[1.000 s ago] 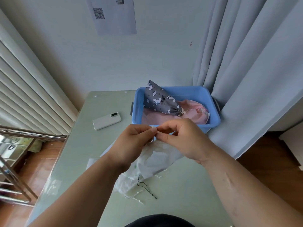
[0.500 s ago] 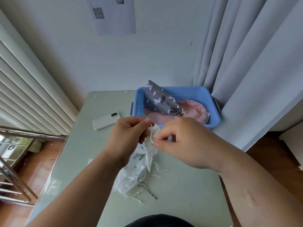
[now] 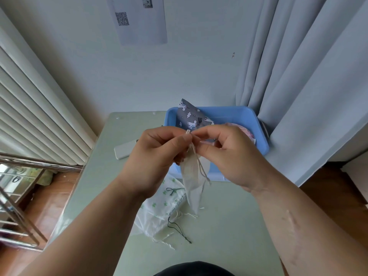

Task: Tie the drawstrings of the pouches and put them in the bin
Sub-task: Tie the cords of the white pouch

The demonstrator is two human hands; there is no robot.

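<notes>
Above the table (image 3: 229, 226), my left hand (image 3: 159, 158) and right hand (image 3: 231, 156) both pinch the drawstrings (image 3: 201, 166) at the neck of a plain white pouch (image 3: 191, 186), which hangs below them. Behind it, the blue bin (image 3: 235, 113) holds a grey patterned pouch (image 3: 189, 114) and a pink pouch (image 3: 246, 130). A green-starred pouch (image 3: 159, 204) lies on the table.

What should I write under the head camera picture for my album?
Left hand and right hand pinch the drawstrings of a cream pouch over the table near a blue bin.
</notes>
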